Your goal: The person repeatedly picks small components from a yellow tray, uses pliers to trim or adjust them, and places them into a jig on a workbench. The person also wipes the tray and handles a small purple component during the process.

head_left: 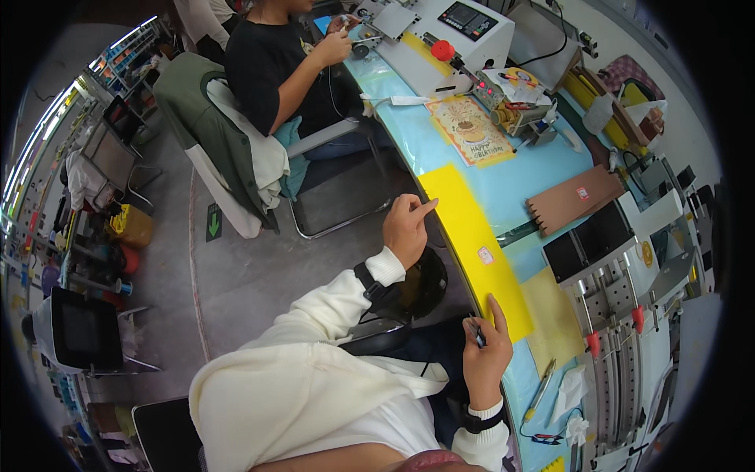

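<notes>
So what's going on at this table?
Someone in a white top is at a blue-covered table, where a long yellow sheet lies along the edge. Their left hand has a finger at the sheet's edge; the right hand holds a small dark tool, index finger pointing over the sheet. Nearby, another person sits by a white machine, holding something too small to make out.
</notes>
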Demonstrator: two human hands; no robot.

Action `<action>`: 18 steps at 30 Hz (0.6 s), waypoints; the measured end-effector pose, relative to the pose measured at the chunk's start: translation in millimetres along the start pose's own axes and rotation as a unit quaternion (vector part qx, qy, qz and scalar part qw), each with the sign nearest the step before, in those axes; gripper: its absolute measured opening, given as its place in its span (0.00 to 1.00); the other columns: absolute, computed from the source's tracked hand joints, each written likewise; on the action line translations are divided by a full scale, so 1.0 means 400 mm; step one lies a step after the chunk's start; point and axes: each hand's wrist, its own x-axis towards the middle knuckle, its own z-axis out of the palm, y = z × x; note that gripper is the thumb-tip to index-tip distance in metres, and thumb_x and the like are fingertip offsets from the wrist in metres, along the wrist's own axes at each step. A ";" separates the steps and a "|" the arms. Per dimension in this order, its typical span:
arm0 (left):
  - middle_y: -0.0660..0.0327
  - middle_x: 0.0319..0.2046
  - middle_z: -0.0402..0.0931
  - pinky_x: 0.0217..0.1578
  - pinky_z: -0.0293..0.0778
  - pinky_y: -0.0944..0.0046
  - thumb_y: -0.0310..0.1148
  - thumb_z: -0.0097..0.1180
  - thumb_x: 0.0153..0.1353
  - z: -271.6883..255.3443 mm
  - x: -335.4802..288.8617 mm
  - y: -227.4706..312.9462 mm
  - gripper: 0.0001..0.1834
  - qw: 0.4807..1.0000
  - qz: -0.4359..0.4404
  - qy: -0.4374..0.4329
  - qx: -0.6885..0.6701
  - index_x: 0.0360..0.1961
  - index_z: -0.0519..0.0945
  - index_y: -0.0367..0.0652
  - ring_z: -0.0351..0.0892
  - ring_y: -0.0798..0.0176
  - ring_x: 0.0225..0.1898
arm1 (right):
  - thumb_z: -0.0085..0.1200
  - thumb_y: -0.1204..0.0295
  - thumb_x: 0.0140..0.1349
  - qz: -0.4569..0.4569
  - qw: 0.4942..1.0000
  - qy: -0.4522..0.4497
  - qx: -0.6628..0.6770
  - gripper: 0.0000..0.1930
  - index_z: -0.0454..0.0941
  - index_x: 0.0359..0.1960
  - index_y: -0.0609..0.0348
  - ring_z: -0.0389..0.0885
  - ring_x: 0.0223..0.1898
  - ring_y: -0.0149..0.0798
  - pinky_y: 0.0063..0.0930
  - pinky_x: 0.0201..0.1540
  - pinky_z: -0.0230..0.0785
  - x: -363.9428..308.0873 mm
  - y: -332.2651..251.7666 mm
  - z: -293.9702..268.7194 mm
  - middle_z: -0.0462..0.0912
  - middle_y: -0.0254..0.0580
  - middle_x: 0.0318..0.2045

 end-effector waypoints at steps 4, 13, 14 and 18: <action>0.55 0.37 0.71 0.44 0.72 0.55 0.20 0.55 0.62 -0.025 0.017 0.041 0.17 0.999 0.004 0.027 -0.026 0.52 0.83 0.42 0.74 0.50 0.42 | 0.65 0.84 0.52 -0.008 0.999 0.006 0.044 0.08 0.84 0.34 0.63 0.86 0.48 0.55 0.34 0.49 0.77 -0.015 -0.011 -0.009 0.82 0.50 0.56; 0.58 0.40 0.71 0.39 0.69 0.66 0.21 0.55 0.65 -0.101 0.050 0.270 0.14 0.967 0.009 0.048 -0.250 0.52 0.79 0.41 0.72 0.63 0.37 | 0.65 0.87 0.50 -0.054 0.993 0.059 0.086 0.09 0.85 0.33 0.63 0.88 0.42 0.48 0.31 0.45 0.78 -0.066 -0.033 -0.062 0.84 0.50 0.51; 0.59 0.40 0.71 0.40 0.69 0.67 0.22 0.56 0.65 -0.109 0.049 0.299 0.13 0.960 0.001 0.042 -0.275 0.50 0.79 0.41 0.72 0.64 0.38 | 0.65 0.87 0.50 -0.062 0.993 0.066 0.079 0.10 0.85 0.33 0.63 0.88 0.42 0.48 0.31 0.45 0.79 -0.073 -0.032 -0.067 0.84 0.50 0.51; 0.60 0.41 0.72 0.42 0.69 0.67 0.24 0.57 0.65 -0.133 0.043 0.392 0.11 0.943 0.020 0.021 -0.332 0.49 0.79 0.41 0.71 0.65 0.38 | 0.63 0.88 0.47 -0.089 0.989 0.088 0.079 0.12 0.85 0.33 0.62 0.89 0.37 0.46 0.30 0.41 0.79 -0.107 -0.018 -0.084 0.84 0.49 0.51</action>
